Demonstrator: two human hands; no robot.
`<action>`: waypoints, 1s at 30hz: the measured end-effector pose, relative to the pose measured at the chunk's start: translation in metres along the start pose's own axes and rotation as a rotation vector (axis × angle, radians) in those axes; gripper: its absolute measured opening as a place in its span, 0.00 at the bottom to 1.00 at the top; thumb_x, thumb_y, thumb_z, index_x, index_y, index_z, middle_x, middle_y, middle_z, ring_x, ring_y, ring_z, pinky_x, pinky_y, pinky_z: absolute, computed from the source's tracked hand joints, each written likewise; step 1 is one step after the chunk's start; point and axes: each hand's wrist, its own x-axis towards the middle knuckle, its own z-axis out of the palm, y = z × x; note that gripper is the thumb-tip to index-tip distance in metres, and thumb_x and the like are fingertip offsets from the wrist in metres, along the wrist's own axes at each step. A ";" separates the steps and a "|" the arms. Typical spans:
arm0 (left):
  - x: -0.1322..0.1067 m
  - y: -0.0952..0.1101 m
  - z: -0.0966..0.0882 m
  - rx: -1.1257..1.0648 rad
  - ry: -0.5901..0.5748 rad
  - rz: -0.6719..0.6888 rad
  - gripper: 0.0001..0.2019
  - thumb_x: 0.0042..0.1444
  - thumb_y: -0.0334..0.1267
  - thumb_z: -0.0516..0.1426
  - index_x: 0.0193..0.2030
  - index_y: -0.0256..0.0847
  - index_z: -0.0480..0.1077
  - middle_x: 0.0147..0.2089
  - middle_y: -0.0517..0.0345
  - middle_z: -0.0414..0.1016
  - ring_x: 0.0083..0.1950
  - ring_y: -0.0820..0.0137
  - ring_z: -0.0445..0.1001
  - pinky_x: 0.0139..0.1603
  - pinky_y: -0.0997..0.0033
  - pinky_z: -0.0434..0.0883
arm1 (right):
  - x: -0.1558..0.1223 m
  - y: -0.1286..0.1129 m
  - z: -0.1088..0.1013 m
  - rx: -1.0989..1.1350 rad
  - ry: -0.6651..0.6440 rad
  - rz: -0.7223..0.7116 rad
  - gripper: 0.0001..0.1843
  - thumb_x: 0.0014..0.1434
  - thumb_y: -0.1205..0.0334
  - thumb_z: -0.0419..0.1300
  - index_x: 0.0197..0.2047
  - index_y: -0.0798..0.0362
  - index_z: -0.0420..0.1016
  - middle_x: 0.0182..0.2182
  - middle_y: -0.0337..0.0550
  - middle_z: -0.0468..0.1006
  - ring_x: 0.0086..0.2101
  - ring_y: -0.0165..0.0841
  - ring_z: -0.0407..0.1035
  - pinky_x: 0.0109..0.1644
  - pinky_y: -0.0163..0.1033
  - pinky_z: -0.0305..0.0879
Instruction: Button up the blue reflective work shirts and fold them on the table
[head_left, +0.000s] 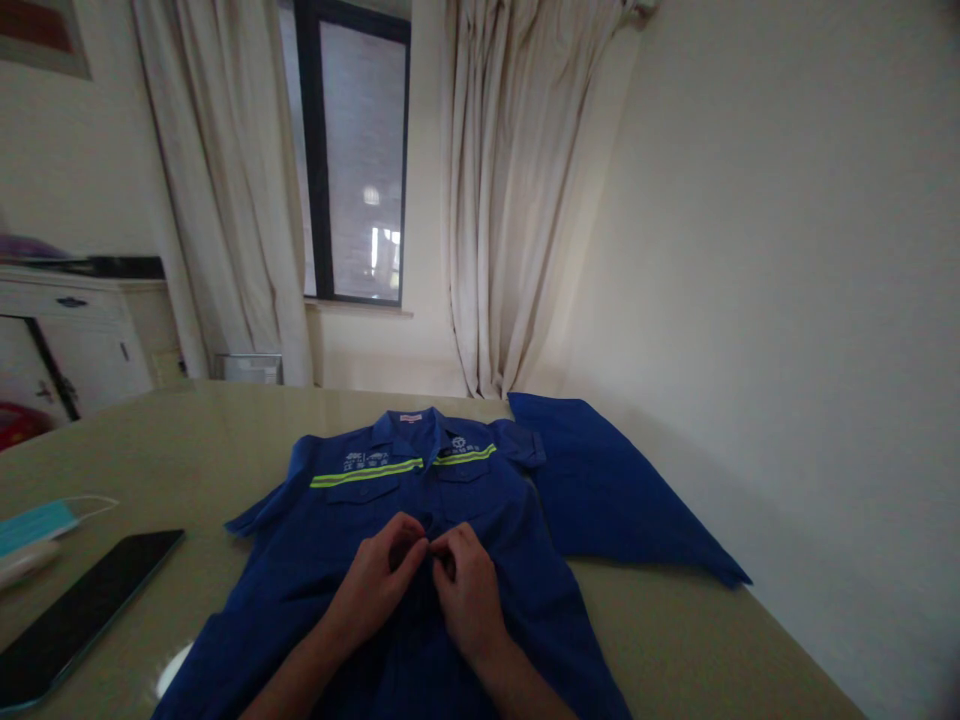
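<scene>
A blue short-sleeved work shirt (pixel 360 505) with yellow-green reflective stripes and white chest print lies face up, its collar toward the far side. Over the middle of its front placket, my left hand (pixel 382 575) pinches the cloth between thumb and fingers. My right hand (pixel 469 590) pinches the same spot from the other side, so the fingertips of both nearly meet. Whatever small part sits between the fingertips, perhaps a button, is hidden. The lower end of the shirt runs under my forearms and out of view.
Folded blue cloth (pixel 607 480) lies to the right, against the wall. On the left of the glossy table (pixel 202 450) are a black phone (pixel 90 610), a light blue face mask (pixel 34 525) and a pale object partly cut off. Curtains (pixel 495 200) and a window stand behind.
</scene>
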 end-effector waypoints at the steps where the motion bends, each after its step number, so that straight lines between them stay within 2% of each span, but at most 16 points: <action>1: 0.000 0.000 0.001 -0.018 -0.006 -0.015 0.14 0.65 0.53 0.55 0.42 0.45 0.69 0.38 0.58 0.81 0.39 0.65 0.80 0.40 0.70 0.73 | 0.000 0.001 0.001 -0.003 0.000 0.003 0.14 0.56 0.76 0.56 0.37 0.51 0.78 0.39 0.41 0.76 0.38 0.34 0.73 0.43 0.36 0.65; 3: 0.001 -0.001 0.002 -0.067 -0.020 -0.028 0.15 0.62 0.54 0.58 0.42 0.44 0.69 0.39 0.57 0.81 0.41 0.64 0.80 0.42 0.69 0.74 | 0.001 0.001 0.001 -0.003 -0.001 0.025 0.13 0.55 0.76 0.57 0.36 0.50 0.78 0.38 0.40 0.76 0.37 0.34 0.72 0.42 0.36 0.65; 7: 0.003 -0.008 -0.002 -0.170 -0.038 -0.013 0.11 0.59 0.46 0.61 0.43 0.43 0.69 0.41 0.56 0.79 0.44 0.64 0.79 0.46 0.68 0.74 | 0.004 -0.001 -0.001 0.035 0.005 0.077 0.09 0.55 0.75 0.62 0.33 0.50 0.78 0.34 0.39 0.76 0.33 0.34 0.71 0.38 0.36 0.63; 10: 0.004 -0.012 -0.006 -0.167 -0.071 -0.003 0.07 0.58 0.41 0.59 0.41 0.42 0.70 0.40 0.57 0.79 0.43 0.65 0.78 0.45 0.69 0.74 | 0.005 -0.002 -0.002 0.071 0.023 0.082 0.08 0.54 0.74 0.63 0.32 0.51 0.78 0.33 0.38 0.75 0.32 0.33 0.70 0.38 0.35 0.63; 14: 0.003 -0.007 -0.007 -0.005 -0.120 0.000 0.04 0.59 0.37 0.55 0.39 0.43 0.71 0.38 0.58 0.80 0.41 0.66 0.78 0.43 0.70 0.72 | 0.006 0.001 -0.001 0.137 0.017 0.105 0.06 0.53 0.72 0.63 0.29 0.52 0.76 0.30 0.38 0.74 0.31 0.32 0.69 0.37 0.34 0.63; 19: 0.000 0.004 -0.004 0.285 -0.096 0.043 0.10 0.59 0.31 0.53 0.42 0.47 0.73 0.42 0.60 0.81 0.45 0.66 0.79 0.46 0.70 0.69 | 0.010 0.009 0.004 0.239 0.035 0.188 0.02 0.53 0.66 0.64 0.29 0.53 0.78 0.28 0.40 0.77 0.30 0.34 0.69 0.35 0.36 0.62; 22: 0.000 0.003 -0.001 0.382 -0.056 0.050 0.12 0.61 0.32 0.54 0.48 0.50 0.72 0.41 0.63 0.81 0.43 0.67 0.79 0.44 0.71 0.69 | 0.015 0.014 0.008 0.385 0.036 0.306 0.07 0.52 0.59 0.66 0.30 0.54 0.80 0.27 0.42 0.79 0.29 0.34 0.69 0.34 0.36 0.62; 25: -0.001 -0.003 0.002 0.496 -0.007 0.096 0.06 0.64 0.36 0.56 0.44 0.49 0.74 0.40 0.61 0.81 0.43 0.65 0.79 0.45 0.69 0.68 | 0.019 0.019 0.010 0.536 -0.007 0.392 0.16 0.51 0.50 0.67 0.30 0.56 0.81 0.22 0.39 0.76 0.23 0.30 0.64 0.29 0.35 0.58; 28: -0.002 -0.007 0.003 0.548 0.012 0.143 0.09 0.68 0.41 0.53 0.38 0.47 0.73 0.39 0.59 0.80 0.42 0.65 0.79 0.45 0.68 0.68 | 0.019 0.023 0.008 0.516 -0.009 0.379 0.23 0.52 0.42 0.66 0.31 0.57 0.82 0.17 0.37 0.72 0.19 0.28 0.61 0.25 0.35 0.55; 30: -0.001 -0.009 0.002 0.529 0.004 0.145 0.13 0.71 0.42 0.50 0.39 0.47 0.73 0.39 0.59 0.80 0.42 0.66 0.78 0.45 0.68 0.68 | 0.018 0.024 0.004 0.437 0.031 0.309 0.24 0.54 0.41 0.65 0.31 0.57 0.83 0.19 0.39 0.75 0.20 0.31 0.64 0.25 0.36 0.57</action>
